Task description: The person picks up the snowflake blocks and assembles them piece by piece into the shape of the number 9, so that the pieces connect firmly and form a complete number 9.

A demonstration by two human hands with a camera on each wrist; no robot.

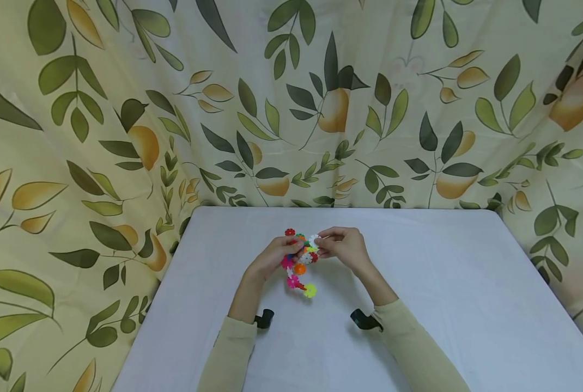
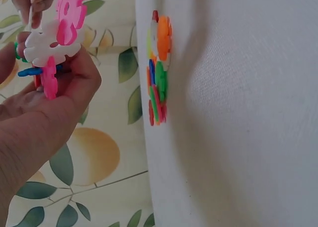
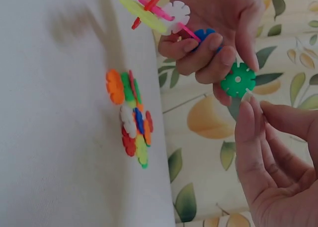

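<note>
My left hand (image 1: 274,256) grips a chain of slotted, flower-shaped plastic discs. Pink (image 1: 292,281) and yellow (image 1: 310,290) discs hang at its near end. In the right wrist view, a blue disc (image 3: 202,36) sits against the left fingers, and a green disc (image 3: 229,82) sticks out at the left thumb and fingertips. My right hand (image 1: 346,247) pinches a white disc (image 1: 314,240) between thumb and fingers. Seen nearly edge-on, this white disc (image 3: 247,95) meets the green disc's rim. Fingers hide part of the chain.
A pile of loose discs in several colours (image 3: 128,120) lies on the white table (image 1: 443,294) beyond the hands. Black wrist cameras (image 1: 265,318) jut inward from both sleeves. A curtain with leaves and fruit (image 1: 384,158) hangs behind the table's far edge.
</note>
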